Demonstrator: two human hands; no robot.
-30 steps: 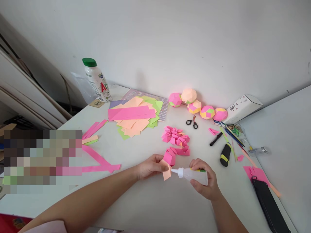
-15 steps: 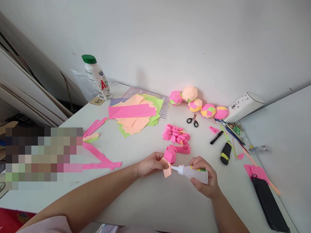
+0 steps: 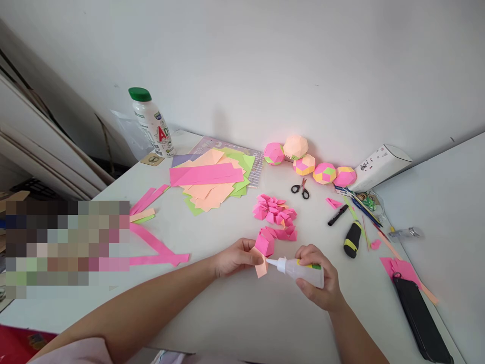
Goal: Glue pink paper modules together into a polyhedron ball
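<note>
My left hand pinches a folded peach paper piece near the table's middle. A pink folded paper piece sits right beyond it; I cannot tell whether the two are joined. In my right hand is a clear glue bottle, tilted sideways, its white nozzle at the right edge of the peach piece. More pink folded pieces lie in a row behind, with a heap of folded pink pieces farther back.
Coloured paper sheets, small scissors and several paper balls stand toward the wall. To the right lie a black marker, a utility knife and a black case. Pink strips and a white bottle are at left.
Almost nothing differs. Both hands, the peach paper and the glue bottle hold the same places; the view has shifted very slightly.
</note>
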